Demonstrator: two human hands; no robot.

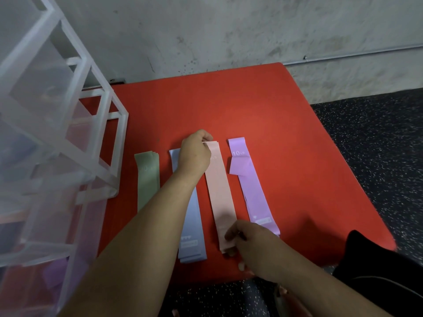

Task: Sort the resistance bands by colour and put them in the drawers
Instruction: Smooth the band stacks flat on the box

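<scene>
Pink resistance bands (219,191), flat on the red worktop (263,106), are pinched at the far end by the left hand (194,154), near end by the right hand (249,245).

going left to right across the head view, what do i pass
clear plastic drawer unit → pale green resistance bands → pale blue resistance bands → pink resistance bands → lilac resistance bands
</scene>
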